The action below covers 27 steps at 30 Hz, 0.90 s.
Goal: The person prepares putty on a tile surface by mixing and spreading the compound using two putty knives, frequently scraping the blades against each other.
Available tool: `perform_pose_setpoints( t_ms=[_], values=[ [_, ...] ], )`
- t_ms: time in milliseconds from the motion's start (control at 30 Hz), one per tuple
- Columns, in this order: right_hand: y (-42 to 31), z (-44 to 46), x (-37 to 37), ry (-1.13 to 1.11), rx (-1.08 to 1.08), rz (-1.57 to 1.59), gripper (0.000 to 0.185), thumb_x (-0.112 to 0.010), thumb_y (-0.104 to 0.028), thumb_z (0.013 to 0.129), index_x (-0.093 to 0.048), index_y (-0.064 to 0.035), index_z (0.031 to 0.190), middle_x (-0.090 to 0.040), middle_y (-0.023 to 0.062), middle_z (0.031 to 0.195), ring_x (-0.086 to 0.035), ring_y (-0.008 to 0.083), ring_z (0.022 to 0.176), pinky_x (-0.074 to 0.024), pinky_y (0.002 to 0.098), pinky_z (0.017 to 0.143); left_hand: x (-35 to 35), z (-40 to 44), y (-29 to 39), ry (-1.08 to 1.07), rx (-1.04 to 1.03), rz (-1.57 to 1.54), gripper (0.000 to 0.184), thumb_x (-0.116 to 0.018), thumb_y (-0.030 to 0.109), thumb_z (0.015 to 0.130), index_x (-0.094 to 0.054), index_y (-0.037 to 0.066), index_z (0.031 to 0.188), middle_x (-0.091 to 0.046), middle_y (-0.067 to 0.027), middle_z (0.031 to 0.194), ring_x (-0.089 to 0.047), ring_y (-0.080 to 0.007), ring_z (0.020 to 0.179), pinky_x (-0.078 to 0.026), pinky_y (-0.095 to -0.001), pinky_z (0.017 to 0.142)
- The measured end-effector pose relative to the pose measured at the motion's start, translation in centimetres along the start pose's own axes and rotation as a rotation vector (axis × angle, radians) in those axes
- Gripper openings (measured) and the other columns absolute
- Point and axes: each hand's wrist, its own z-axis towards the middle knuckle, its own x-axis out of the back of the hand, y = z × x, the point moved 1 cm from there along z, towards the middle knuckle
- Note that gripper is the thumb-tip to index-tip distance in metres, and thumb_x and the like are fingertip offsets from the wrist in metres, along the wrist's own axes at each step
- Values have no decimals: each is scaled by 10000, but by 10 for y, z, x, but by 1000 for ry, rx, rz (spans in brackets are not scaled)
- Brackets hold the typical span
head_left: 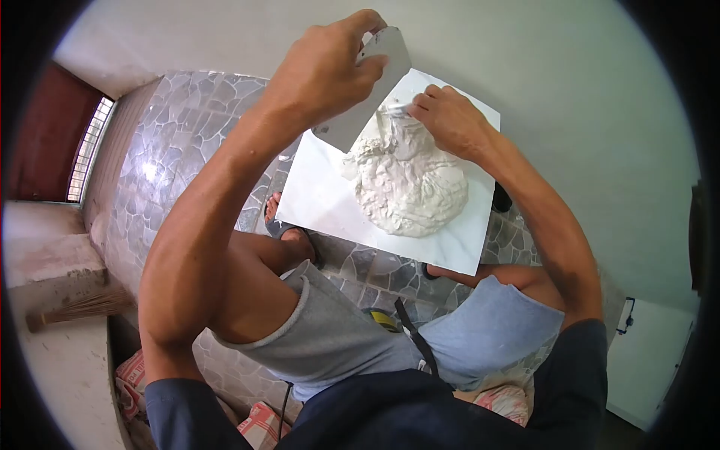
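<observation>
My left hand [330, 71] is closed around a flat grey metal plate [356, 112], like a wide scraper blade, tilted on edge at the far left of the white board [319, 184]. Its thumb lies across the plate's near face. A large lumpy mound of white paste [416, 191] covers the middle of the board. Over the mound's far end, my right hand [454, 124] is closed on a small light-coloured tool [397, 110], which looks like a putty knife; my fingers cover most of it. The tool's tip touches or nearly touches the paste.
Beyond the board rises a pale wall [525, 52]. My knees flank the board's near side, above a stone-patterned tile floor [187, 120]. Printed sacks [262, 424] lie close by me, a straw broom [82, 307] to the left, and a dark red door [52, 135] farther off.
</observation>
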Motion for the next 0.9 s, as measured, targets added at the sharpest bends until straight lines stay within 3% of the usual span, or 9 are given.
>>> perform_pose_setpoints(
  t_ms=[33,167,233,300,433,533,667,867,900],
  values=[
    [1,5,-12,18,-18,-19,302,-642,13,795,-671,-63,1086,-671,63,1077,-609,258,1075,-494,382,923,2,2,0,-13,2,14,415,-706,218,924,-602,48,1287,-718,-304,1035,-731,-348,884,-561,-432,751],
    [-9,-2,-39,-168,91,41,284,-614,26,821,-670,-47,1090,-685,93,1094,-619,264,1068,-511,385,920,4,0,-3,-6,20,-45,417,-696,216,909,-613,39,1277,-712,-306,1021,-725,-385,909,-562,-446,785],
    [7,1,-17,-64,53,91,253,-605,36,818,-667,-47,1048,-685,98,1061,-622,277,1059,-518,391,912,5,-3,-1,60,-23,6,401,-672,181,880,-631,28,1249,-717,-286,950,-709,-436,886,-555,-479,812],
    [17,4,-11,80,-24,100,244,-596,51,805,-670,-48,1015,-681,99,1003,-624,304,1037,-531,407,892,4,-1,-3,55,-9,4,401,-668,179,881,-630,23,1248,-717,-289,953,-712,-434,887,-555,-480,818],
    [9,12,-51,-46,18,90,311,-611,47,798,-684,-51,1084,-680,92,1042,-619,307,1043,-530,413,888,5,1,-2,68,-58,-41,405,-659,191,892,-617,11,1252,-720,-285,919,-714,-440,853,-556,-477,800],
    [8,3,-35,-52,63,95,203,-638,17,796,-683,-60,979,-674,85,1014,-617,283,1040,-520,415,859,31,3,25,-160,212,-71,373,-628,108,951,-571,-38,1289,-714,-326,947,-740,-381,855,-592,-439,694],
    [9,2,-4,51,15,69,404,-614,54,788,-688,-51,1170,-689,85,1088,-614,287,1055,-503,392,906,18,4,11,-50,116,-40,366,-640,110,943,-578,-45,1268,-712,-320,905,-736,-390,832,-587,-442,693],
    [-53,-44,8,139,128,161,353,-599,-19,830,-656,-2,1178,-671,94,1108,-615,276,1034,-492,384,883,22,1,15,-100,163,-65,382,-647,113,936,-577,-48,1276,-713,-306,866,-732,-387,805,-580,-446,678],
    [-60,-50,-10,204,162,105,240,-589,-120,863,-676,1,1052,-653,79,1078,-612,251,1028,-484,383,876,20,0,13,-85,140,-57,381,-646,111,937,-577,-48,1276,-713,-304,861,-732,-383,797,-579,-444,670]
  ],
)
